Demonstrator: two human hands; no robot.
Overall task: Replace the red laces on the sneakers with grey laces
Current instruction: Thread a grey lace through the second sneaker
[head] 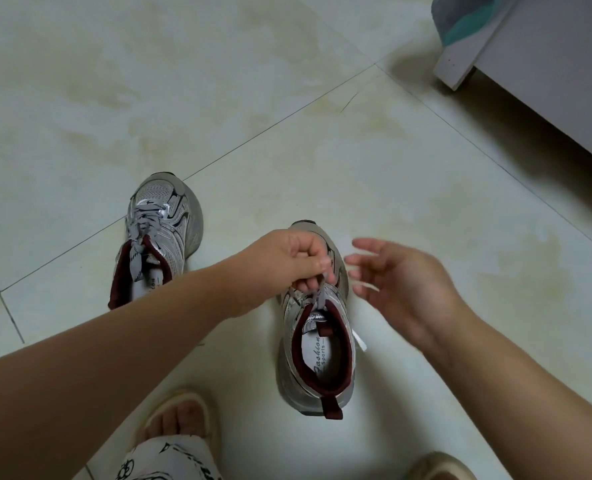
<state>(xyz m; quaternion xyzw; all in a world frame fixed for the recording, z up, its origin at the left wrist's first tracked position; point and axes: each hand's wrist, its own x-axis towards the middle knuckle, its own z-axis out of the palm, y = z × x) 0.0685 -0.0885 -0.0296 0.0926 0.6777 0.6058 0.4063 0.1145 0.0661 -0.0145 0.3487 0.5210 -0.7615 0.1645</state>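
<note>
Under the hands stands a silver sneaker (317,348) with maroon lining; the left hand (289,261) pinches its grey lace (317,292), the right hand (402,282) hovers released. Beyond the left hand sits the second sneaker (162,230), grey-laced.

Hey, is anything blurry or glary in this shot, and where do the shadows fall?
Head view: the right hand is motion-blurred, most at its fingers; the left hand, pinching the grey lace, is sharper. Light is soft with no hard glare on the floor tiles. A dark shadow lies under the white cabinet. Straight tile joints bow slightly from the wide lens.
</note>
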